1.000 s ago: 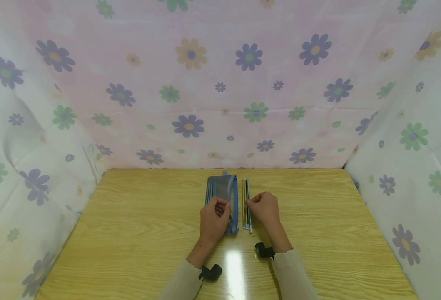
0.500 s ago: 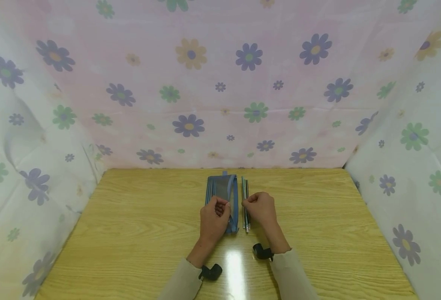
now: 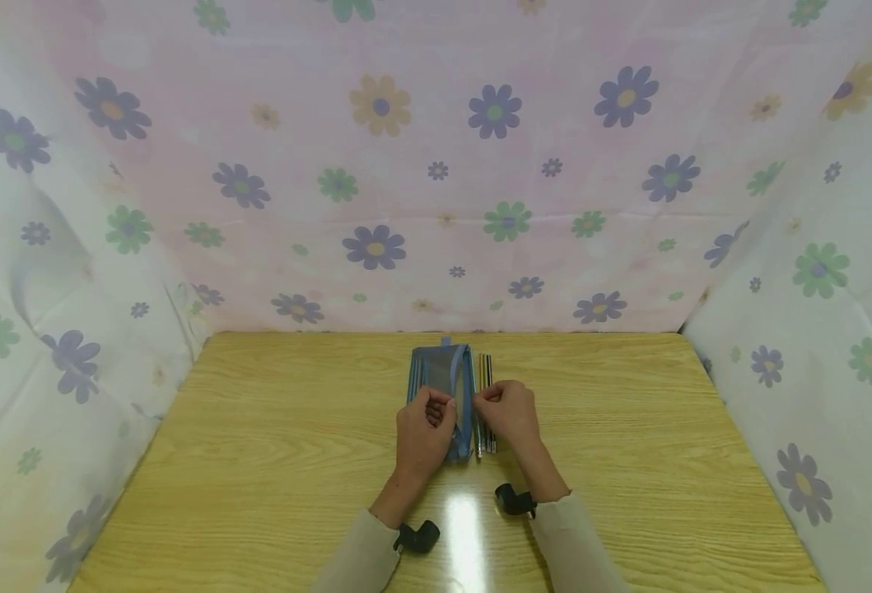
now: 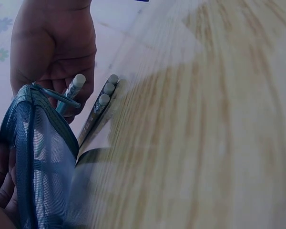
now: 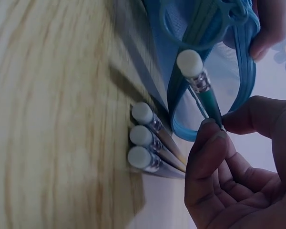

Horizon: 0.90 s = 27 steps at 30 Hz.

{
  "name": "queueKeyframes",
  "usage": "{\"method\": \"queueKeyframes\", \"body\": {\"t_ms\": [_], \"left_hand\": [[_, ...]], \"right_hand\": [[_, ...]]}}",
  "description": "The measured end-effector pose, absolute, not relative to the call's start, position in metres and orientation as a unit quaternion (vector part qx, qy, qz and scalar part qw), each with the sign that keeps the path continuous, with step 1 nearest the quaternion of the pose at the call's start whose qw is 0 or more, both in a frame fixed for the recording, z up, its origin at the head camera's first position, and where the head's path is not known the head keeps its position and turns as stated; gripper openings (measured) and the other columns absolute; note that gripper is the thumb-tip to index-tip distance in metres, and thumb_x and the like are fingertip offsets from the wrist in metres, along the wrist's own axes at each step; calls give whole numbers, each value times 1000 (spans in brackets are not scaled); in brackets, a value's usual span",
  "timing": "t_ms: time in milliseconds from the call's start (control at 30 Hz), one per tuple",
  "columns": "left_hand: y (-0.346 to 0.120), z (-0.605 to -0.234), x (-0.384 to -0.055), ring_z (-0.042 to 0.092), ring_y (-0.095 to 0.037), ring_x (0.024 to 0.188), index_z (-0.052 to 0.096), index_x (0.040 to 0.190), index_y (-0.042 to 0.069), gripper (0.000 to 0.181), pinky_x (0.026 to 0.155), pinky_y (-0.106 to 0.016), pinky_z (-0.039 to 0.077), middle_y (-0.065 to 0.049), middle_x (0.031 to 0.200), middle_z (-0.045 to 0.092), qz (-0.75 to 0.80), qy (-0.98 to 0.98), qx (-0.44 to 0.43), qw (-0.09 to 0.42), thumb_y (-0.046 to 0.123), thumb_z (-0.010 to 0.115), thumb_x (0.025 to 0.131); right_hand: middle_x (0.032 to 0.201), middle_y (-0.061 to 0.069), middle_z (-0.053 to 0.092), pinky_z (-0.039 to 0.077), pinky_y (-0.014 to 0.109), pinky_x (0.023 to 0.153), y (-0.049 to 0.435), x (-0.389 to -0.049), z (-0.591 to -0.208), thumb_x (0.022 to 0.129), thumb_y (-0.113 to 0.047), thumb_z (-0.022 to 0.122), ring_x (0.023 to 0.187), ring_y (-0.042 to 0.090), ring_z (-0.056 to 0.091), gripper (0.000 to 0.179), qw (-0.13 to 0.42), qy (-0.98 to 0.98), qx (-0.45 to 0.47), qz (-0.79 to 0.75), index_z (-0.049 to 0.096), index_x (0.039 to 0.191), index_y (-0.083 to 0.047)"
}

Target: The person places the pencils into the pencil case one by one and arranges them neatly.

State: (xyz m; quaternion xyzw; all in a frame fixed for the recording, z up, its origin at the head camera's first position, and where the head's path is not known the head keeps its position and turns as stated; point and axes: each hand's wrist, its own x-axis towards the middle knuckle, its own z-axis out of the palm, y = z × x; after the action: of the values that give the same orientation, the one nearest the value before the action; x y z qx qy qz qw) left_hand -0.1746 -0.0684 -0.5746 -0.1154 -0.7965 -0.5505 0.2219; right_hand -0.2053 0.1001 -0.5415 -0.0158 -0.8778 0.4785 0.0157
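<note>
My left hand [image 3: 424,432] pinches the edge of a blue mesh pencil pouch [image 3: 443,362], whose zipper side gapes open toward the right. Several slim pencils [image 3: 417,375] show through the mesh along its left side. Between thumb and fingertips, my right hand [image 3: 511,412] holds a green pencil [image 5: 209,100] with a white eraser, right beside the pouch's opening. In the right wrist view, that eraser end points toward the camera, in front of the zipper. Three more pencils [image 5: 142,136] lie side by side on the table, just under the right hand.
The wood-grain table [image 3: 280,445] stretches out on both sides of the pouch. Flowered cloth [image 3: 436,247] stands behind the table and along its left and right sides. A black camera [image 3: 419,538] sits at my left wrist, another black camera [image 3: 515,499] at my right.
My right hand has lifted the green pencil from beside the others and carried it left, over them, to the pouch's edge. My left hand and the pouch have stayed put.
</note>
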Motion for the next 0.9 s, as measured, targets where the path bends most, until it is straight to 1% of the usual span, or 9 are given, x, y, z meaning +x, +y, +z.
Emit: {"method": "queueKeyframes", "body": {"t_ms": [300,600,900], "left_hand": [[-68,-574,-175,63,-6,65,69,96,9,4,57,-25,56,2,79,68,-554,-794,-115,221,9,71,100],[-68,-575,-176,65,-8,66,69,97,8,4,57,-25,57,1,79,69,-554,-795,-112,221,10,71,100],[-68,-575,-175,65,-8,66,70,98,8,4,58,-25,57,1,80,69,-551,-799,-107,213,10,71,100]], "right_hand": [[69,3,71,51,28,52,95,-206,-539,89,-13,72,56,13,61,13,19,-871,-8,491,80,87,-2],[66,2,69,49,29,49,91,-207,-540,87,-13,71,53,14,59,13,18,-865,-14,501,80,86,-3],[69,4,71,50,29,50,90,-207,-539,88,-13,72,55,15,60,13,16,-859,-27,510,81,87,-3]]}}
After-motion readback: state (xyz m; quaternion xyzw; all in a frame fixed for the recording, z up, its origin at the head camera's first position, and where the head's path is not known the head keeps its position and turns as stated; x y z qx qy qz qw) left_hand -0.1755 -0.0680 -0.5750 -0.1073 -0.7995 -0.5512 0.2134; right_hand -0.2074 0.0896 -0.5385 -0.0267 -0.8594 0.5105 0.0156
